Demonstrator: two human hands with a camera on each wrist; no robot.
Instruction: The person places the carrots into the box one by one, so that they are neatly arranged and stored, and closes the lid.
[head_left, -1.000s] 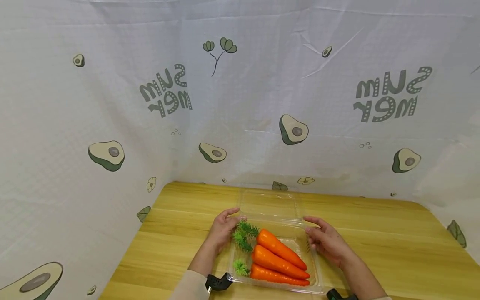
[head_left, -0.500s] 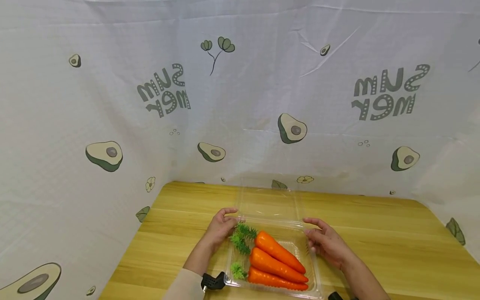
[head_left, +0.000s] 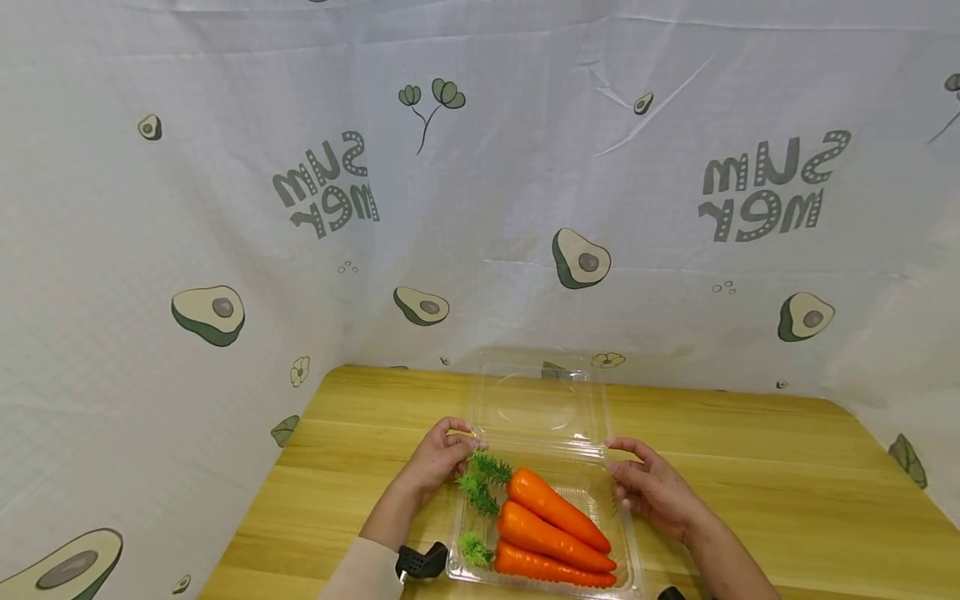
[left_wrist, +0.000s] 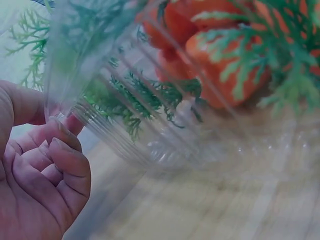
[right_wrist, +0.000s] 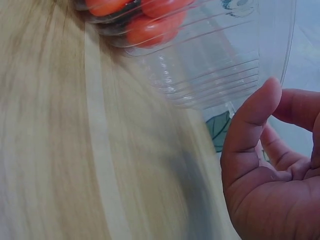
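A clear plastic clamshell container (head_left: 633, 557) sits on the table, and several orange carrots (head_left: 555, 504) with green leafy tops (head_left: 477, 485) lie inside it. Its see-through lid (head_left: 536, 408) is raised at the back, tilted away from the base. At the back left corner my left hand (head_left: 438, 457) pinches the rim near the hinge; the left wrist view has its thumb and fingers on the ribbed plastic (left_wrist: 115, 135). My right hand (head_left: 656, 487) holds the back right corner, thumb and forefinger meeting at the rim (right_wrist: 272, 75) in the right wrist view.
The wooden table (head_left: 750, 467) extends to both sides of the container. Behind and to the left hangs a pale curtain (head_left: 480, 208) printed with avocados and lettering. A black wrist camera (head_left: 422, 561) is close to the container's front left corner.
The lid has swung up somewhat from its flatter position on the table. The container has shifted slightly toward the front left in view, and both hands keep their places at its back corners.
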